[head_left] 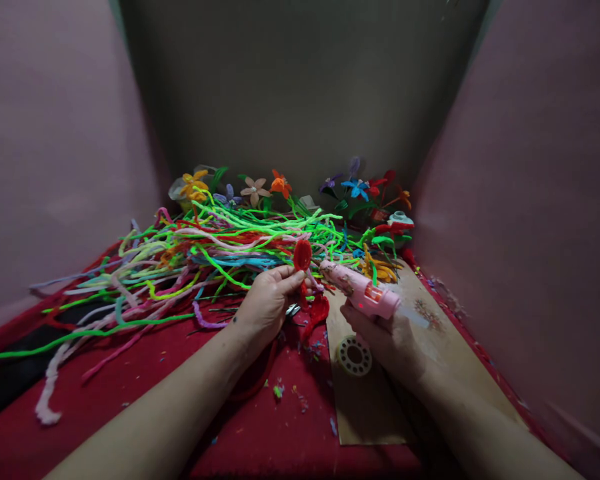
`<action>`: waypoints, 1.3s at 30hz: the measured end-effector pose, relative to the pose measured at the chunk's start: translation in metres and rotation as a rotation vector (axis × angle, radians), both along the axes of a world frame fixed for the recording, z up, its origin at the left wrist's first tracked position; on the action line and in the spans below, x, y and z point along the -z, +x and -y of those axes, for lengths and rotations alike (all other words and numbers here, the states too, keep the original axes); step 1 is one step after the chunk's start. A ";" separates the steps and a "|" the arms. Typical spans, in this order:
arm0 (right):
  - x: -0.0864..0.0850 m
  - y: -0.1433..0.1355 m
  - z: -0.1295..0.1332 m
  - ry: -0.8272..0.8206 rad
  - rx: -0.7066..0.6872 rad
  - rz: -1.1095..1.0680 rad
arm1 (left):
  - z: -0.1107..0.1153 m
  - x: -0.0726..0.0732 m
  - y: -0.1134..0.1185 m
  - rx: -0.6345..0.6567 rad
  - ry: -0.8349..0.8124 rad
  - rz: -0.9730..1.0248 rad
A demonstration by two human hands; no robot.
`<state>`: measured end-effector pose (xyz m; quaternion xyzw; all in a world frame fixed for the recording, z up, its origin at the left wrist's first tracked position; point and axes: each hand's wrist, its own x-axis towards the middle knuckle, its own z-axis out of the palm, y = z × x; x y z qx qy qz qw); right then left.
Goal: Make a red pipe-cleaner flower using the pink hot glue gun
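Note:
My left hand (269,301) pinches a red pipe-cleaner petal (303,255), held upright above the table. Just below and to its right, a second red fuzzy loop (317,315) hangs close to the fingers; whether both are joined I cannot tell. In my right hand (387,340) is a pink hot glue gun (363,291), its nozzle aimed left at the red petal, a short gap between them. A clear glue stick (414,317) pokes out of the gun's back end. Partly hidden behind the left hand lies a small metal tool (293,310).
A large heap of coloured pipe cleaners (230,247) covers the table's back and left. Finished flowers (255,189) stand behind it. A tape roll (354,356) rests on a brown board (370,420) at right. Fuzz scraps dot the red cloth (145,427). Pale walls rise on both sides.

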<state>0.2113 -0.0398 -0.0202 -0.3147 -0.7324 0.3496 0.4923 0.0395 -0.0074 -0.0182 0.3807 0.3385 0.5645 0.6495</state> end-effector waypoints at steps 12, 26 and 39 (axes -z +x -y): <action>-0.001 -0.002 0.000 0.035 -0.011 0.025 | 0.002 -0.004 0.001 -0.015 0.010 0.016; -0.002 -0.001 0.002 0.017 -0.020 0.050 | -0.001 -0.001 0.001 0.003 0.021 0.056; -0.003 0.004 0.003 0.024 0.008 0.083 | -0.001 0.001 0.000 0.004 0.034 0.033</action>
